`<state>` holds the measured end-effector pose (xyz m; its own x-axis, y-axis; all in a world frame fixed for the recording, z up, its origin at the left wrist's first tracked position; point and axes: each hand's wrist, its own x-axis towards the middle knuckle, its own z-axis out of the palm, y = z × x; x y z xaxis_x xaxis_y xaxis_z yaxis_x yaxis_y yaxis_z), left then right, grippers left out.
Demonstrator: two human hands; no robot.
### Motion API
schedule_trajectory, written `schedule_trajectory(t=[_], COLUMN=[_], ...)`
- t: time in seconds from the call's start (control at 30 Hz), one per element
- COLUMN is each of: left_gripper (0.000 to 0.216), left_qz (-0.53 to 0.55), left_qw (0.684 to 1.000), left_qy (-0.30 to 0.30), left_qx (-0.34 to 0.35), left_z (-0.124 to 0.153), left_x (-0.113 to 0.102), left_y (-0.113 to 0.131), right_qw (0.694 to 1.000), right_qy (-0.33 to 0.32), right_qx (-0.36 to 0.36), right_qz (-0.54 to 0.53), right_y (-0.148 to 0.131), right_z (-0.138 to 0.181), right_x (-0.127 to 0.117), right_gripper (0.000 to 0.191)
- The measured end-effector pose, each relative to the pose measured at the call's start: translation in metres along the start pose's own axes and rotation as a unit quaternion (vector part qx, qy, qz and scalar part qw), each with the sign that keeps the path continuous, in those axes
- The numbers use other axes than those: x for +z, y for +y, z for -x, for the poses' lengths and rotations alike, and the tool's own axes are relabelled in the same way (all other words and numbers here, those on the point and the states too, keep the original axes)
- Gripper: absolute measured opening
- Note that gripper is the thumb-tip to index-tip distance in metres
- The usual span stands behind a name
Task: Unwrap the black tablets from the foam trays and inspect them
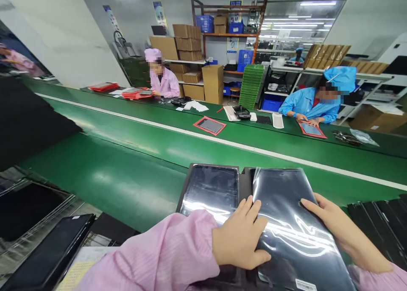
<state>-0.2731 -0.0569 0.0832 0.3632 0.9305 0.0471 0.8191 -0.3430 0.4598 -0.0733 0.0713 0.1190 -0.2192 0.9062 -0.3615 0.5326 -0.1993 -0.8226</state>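
A dark flat panel in glossy clear film (292, 223), with a small white label near its lower edge, lies tilted in front of me. My right hand (337, 225) grips its right side, the thumb on top and the other fingers mostly hidden. Across its left edge rests my left hand (241, 236), fingers spread and stretched out. To the left, a second film-covered dark panel (211, 189) lies in a black tray (244, 185), partly hidden by my left forearm. What lies beneath the panel I hold is mostly covered.
A green conveyor belt (127, 172) with a white rail (178, 123) runs across. Black trays (381, 223) are stacked right, with a large black stack (28, 125) left. Two co-workers sit opposite. A tablet-like panel on a red sheet (210, 125) lies on the far side.
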Motion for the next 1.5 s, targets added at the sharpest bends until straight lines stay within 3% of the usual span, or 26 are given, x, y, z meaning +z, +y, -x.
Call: schedule_trajectory(t=[0.07, 0.13, 0.23, 0.3, 0.47, 0.53, 0.6, 0.67, 0.7, 0.83, 0.97, 1.1, 1.2, 1.27, 1.4, 1.5], left_gripper=[0.056, 0.044, 0.031, 0.031, 0.044, 0.049, 0.051, 0.053, 0.054, 0.054, 0.052, 0.063, 0.058, 0.047, 0.045, 0.039], left_qz=[0.022, 0.051, 0.12, 0.187, 0.351, 0.394, 0.42, 0.436, 0.445, 0.484, 0.534, 0.505, 0.514, 0.527, 0.452, 0.401], left_qw=[1.0, 0.997, 0.979, 0.95, 0.835, 0.805, 0.786, 0.773, 0.766, 0.731, 0.678, 0.676, 0.687, 0.699, 0.713, 0.736], left_qy=[0.019, 0.057, 0.153, 0.223, 0.329, 0.337, 0.348, 0.365, 0.372, 0.403, 0.442, 0.466, 0.441, 0.437, 0.534, 0.546], left_qx=[0.002, -0.009, -0.061, -0.117, -0.266, -0.29, -0.292, -0.281, -0.275, -0.263, -0.244, -0.267, -0.265, -0.204, -0.053, 0.013], left_z=[-0.002, 0.003, 0.028, 0.051, 0.091, 0.096, 0.097, 0.097, 0.096, 0.095, 0.099, 0.103, 0.1, 0.095, 0.078, 0.064], left_x=[-0.011, -0.03, -0.056, -0.064, -0.044, -0.03, -0.02, -0.015, -0.014, -0.014, -0.01, -0.017, -0.039, -0.057, -0.08, -0.082], left_y=[-0.002, -0.006, -0.017, -0.03, -0.062, -0.068, -0.069, -0.069, -0.069, -0.07, -0.075, -0.08, -0.074, -0.066, -0.056, -0.058], right_qw=[0.994, 0.987, 0.972, 0.965, 0.956, 0.979, 0.996, 0.992, 0.992, 0.997, 0.967, 0.935, 0.919, 0.916, 0.899, 0.911], right_qy=[-0.021, 0.007, 0.043, 0.019, -0.089, -0.094, -0.074, -0.048, -0.04, -0.064, -0.17, -0.196, -0.193, -0.139, -0.004, -0.001], right_qx=[0.027, 0.03, -0.002, -0.015, -0.038, -0.048, -0.052, -0.048, -0.044, 0.005, 0.031, -0.031, -0.091, -0.174, -0.314, -0.332], right_qz=[-0.105, -0.16, -0.229, -0.261, -0.276, -0.177, -0.004, 0.105, 0.11, -0.031, -0.188, -0.293, -0.332, -0.334, -0.306, -0.246], right_y=[-0.016, -0.034, -0.058, -0.067, -0.063, -0.057, -0.053, -0.052, -0.053, -0.058, -0.059, -0.059, -0.066, -0.071, -0.077, -0.074], right_z=[0.017, 0.035, 0.053, 0.057, 0.043, 0.032, 0.023, 0.018, 0.018, 0.023, 0.033, 0.051, 0.067, 0.073, 0.064, 0.051], right_x=[0.0, 0.003, 0.018, 0.039, 0.107, 0.125, 0.133, 0.135, 0.136, 0.145, 0.159, 0.164, 0.159, 0.151, 0.13, 0.119], right_gripper=[0.049, 0.052, 0.057, 0.055, 0.03, 0.021, 0.018, 0.018, 0.015, 0.015, 0.02, 0.027, 0.037, 0.043, 0.047, 0.044])
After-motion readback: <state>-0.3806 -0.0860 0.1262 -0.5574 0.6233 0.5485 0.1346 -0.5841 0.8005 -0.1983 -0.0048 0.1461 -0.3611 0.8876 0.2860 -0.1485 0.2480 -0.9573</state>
